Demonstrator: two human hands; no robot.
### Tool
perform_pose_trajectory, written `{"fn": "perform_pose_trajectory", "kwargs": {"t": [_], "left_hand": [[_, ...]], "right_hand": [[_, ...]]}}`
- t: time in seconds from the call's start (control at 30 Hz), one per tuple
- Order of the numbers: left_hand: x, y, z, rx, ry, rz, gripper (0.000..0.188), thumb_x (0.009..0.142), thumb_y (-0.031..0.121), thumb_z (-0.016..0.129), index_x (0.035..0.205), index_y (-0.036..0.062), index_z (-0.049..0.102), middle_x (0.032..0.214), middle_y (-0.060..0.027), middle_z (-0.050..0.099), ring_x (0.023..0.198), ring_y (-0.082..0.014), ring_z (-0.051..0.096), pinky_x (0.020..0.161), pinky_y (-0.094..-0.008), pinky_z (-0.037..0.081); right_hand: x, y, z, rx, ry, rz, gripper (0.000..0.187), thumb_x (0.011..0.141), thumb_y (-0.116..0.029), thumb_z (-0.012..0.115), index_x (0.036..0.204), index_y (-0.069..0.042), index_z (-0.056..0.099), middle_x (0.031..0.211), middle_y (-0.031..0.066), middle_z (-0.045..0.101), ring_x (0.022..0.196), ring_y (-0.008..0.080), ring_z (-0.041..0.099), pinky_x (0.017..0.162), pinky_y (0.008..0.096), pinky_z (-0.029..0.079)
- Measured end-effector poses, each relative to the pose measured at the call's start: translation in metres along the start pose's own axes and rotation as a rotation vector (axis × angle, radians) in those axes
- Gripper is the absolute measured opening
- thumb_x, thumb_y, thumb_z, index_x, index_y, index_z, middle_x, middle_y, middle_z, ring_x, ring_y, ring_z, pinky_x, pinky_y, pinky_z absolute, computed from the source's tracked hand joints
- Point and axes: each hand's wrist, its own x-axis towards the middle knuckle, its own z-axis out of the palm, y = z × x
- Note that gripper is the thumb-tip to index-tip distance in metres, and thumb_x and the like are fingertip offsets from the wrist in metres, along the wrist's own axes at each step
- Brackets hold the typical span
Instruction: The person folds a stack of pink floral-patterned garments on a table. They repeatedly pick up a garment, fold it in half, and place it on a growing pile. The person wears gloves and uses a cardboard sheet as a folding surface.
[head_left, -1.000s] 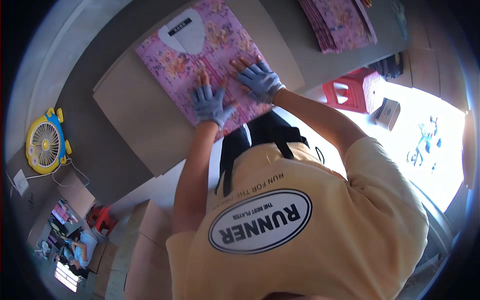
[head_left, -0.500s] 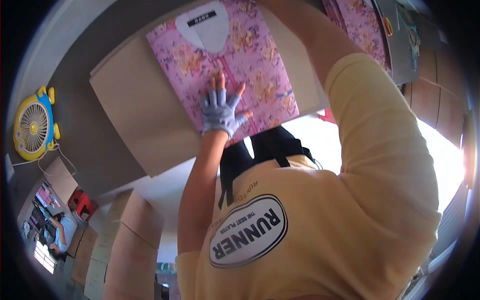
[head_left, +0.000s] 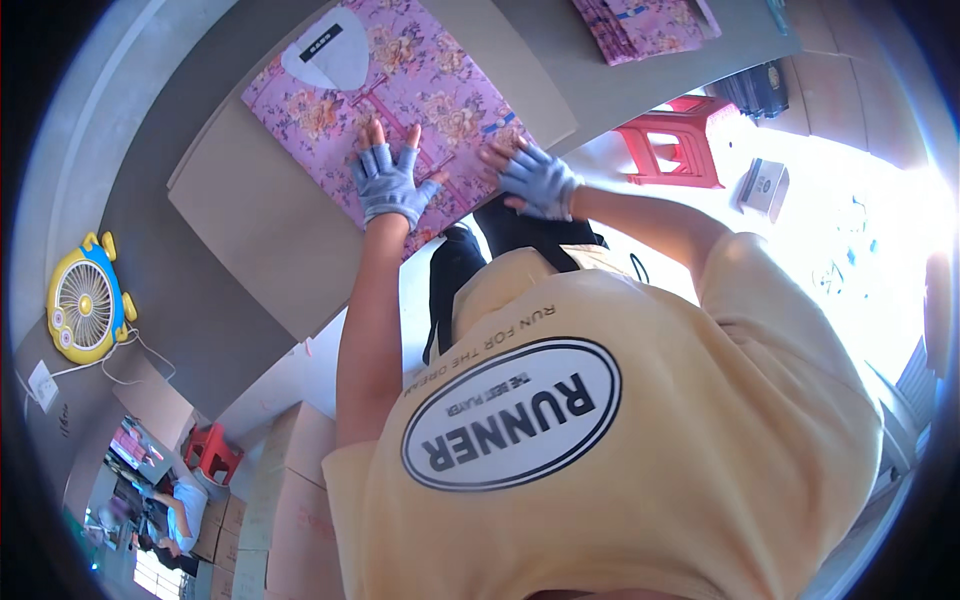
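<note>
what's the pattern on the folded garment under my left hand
The folded garment has a floral print on pinkish purple, seen best in the head view.

wearer's two hands (head_left: 388,188) (head_left: 540,183), one yellow fan (head_left: 86,304)

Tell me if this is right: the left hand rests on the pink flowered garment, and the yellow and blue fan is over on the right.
Not quite: the yellow and blue fan is on the left, as the head view shows. The left hand does rest on the pink flowered garment.
</note>
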Motion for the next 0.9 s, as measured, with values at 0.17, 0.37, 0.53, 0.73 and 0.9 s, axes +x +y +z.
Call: {"fn": "perform_pose_trajectory", "kwargs": {"t": [0.17,0.37,0.53,0.73,0.9], "left_hand": [[-0.004,0.014,0.005,0.051,0.043,-0.01,0.094,0.076,0.073,0.051,0.15,0.0345,0.009,0.154,-0.023,-0.002,0.142,-0.0418,0.002,0.109,-0.0609,0.012],[-0.01,0.031,0.001,0.101,-0.014,-0.11,0.093,0.076,0.07,0.054,0.15,0.0284,0.015,0.154,-0.0236,0.001,0.141,-0.0436,0.008,0.109,-0.0608,0.015],[-0.011,0.039,-0.002,-0.172,0.098,-0.13,0.082,0.089,0.057,0.045,0.15,0.0097,0.017,0.151,-0.0306,0.009,0.139,-0.0491,0.01,0.112,-0.0556,0.01],[0.155,0.218,-0.108,-0.249,0.569,0.121,0.076,0.094,0.059,0.034,0.148,0.0062,0.023,0.149,-0.0303,0.017,0.138,-0.0461,0.016,0.11,-0.0543,0.014],[0.326,0.342,-0.115,0.058,0.318,0.18,0.061,0.092,0.057,0.039,0.145,0.0281,0.033,0.149,-0.0187,0.024,0.132,-0.0451,0.027,0.103,-0.0617,0.024]], "right_hand": [[-0.05,-0.008,0.043,0.668,0.549,0.9,0.054,0.086,-0.026,0.063,0.133,-0.008,0.044,0.128,0.0157,0.049,0.109,0.0257,0.054,0.09,0.0372,0.045],[-0.011,0.037,-0.013,1.573,0.243,1.228,0.029,0.09,-0.025,0.061,0.11,-0.005,0.06,0.087,0.0025,0.065,0.071,0.0125,0.061,0.062,0.028,0.049],[-0.027,0.053,-0.089,0.7,0.284,0.519,0.041,0.078,-0.006,0.056,0.118,-0.004,0.057,0.094,0.0201,0.066,0.082,0.0391,0.063,0.073,0.0413,0.053],[-0.119,0.177,-0.195,1.069,0.793,0.335,0.036,0.073,0.014,0.051,0.105,0.0,0.059,0.087,0.0036,0.062,0.082,0.0168,0.064,0.073,0.0312,0.052],[-0.175,0.349,-0.171,1.154,0.952,0.989,0.025,0.091,-0.013,0.057,0.114,-0.004,0.062,0.078,0.0007,0.06,0.065,0.0099,0.059,0.06,0.0237,0.05]]}}
